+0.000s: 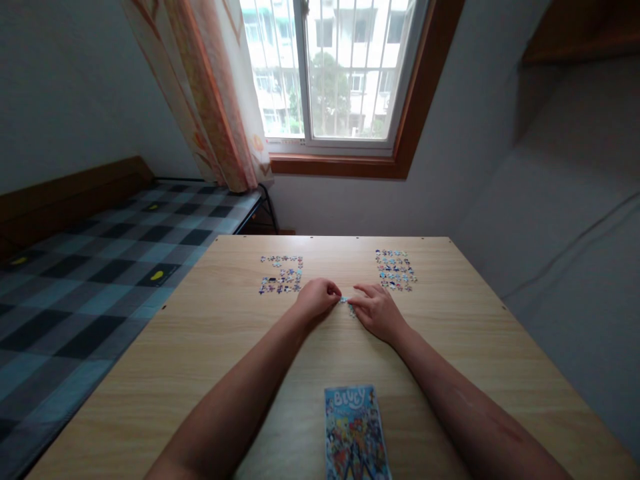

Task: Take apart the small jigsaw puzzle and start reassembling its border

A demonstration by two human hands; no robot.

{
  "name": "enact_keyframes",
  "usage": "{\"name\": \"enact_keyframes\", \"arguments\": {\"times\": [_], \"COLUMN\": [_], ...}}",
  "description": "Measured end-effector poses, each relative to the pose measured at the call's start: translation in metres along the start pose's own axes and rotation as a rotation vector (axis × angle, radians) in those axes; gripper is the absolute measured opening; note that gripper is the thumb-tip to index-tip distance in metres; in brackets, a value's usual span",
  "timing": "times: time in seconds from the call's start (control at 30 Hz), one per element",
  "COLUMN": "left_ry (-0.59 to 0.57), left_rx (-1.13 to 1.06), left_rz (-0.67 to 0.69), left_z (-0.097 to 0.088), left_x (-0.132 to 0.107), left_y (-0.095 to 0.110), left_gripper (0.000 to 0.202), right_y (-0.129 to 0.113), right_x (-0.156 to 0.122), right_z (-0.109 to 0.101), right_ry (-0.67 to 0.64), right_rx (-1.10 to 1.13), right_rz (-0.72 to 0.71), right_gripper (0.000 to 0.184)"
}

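Observation:
Between my two hands, small light-blue jigsaw puzzle pieces point(343, 300) lie near the middle of the wooden table. My left hand point(320, 297) is closed, its thumb and fingertips pinched at the left edge of one piece. From the other side my right hand point(377, 309) reaches in with its fingers apart, the tips at or just beside the same piece. Another puzzle piece point(352, 311) shows under the right fingertips, partly covered. Loose puzzle pieces point(287, 280) are spread in rows behind my left hand, and a second block of puzzle pieces point(395, 270) lies behind my right.
A puzzle box point(354, 433) printed "BLUEY" lies between my forearms at the near side of the table point(475, 373). Left of the table stands a bed point(110, 287) with a checked cover. A curtain point(210, 93) and barred window point(345, 73) are beyond.

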State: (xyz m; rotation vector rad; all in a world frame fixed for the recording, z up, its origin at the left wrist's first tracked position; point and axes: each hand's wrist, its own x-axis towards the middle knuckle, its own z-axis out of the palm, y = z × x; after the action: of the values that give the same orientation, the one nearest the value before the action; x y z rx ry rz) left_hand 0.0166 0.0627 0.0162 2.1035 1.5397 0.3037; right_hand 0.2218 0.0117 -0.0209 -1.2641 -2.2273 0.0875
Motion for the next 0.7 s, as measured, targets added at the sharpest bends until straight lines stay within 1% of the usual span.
{"name": "enact_keyframes", "arguments": {"times": [0.13, 0.3, 0.57, 0.7], "left_ry": [-0.024, 0.004, 0.026, 0.023], "left_rx": [-0.031, -0.036, 0.048, 0.046], "left_rz": [-0.003, -0.011, 0.007, 0.023], "left_z": [0.0008, 0.0012, 0.001, 0.0035], "left_x": [0.0024, 0.0051, -0.0002, -0.0026], "left_y": [-0.0027, -0.0052, 0.0022, 0.0028], "left_gripper": [0.023, 0.023, 0.023, 0.023], "right_y": [0.0006, 0.002, 0.0039, 0.0046], "right_x": [0.0, -0.0003, -0.0003, -0.0015], "right_z": [0.0004, 0.0014, 0.0029, 0.0045], "right_ry": [0.009, 0.02, 0.021, 0.028], "right_rx": [-0.001, 0.013, 0.039, 0.071], "right_rz": [-0.003, -0.01, -0.01, -0.017], "right_gripper": [0.021, 0.021, 0.02, 0.02]}}
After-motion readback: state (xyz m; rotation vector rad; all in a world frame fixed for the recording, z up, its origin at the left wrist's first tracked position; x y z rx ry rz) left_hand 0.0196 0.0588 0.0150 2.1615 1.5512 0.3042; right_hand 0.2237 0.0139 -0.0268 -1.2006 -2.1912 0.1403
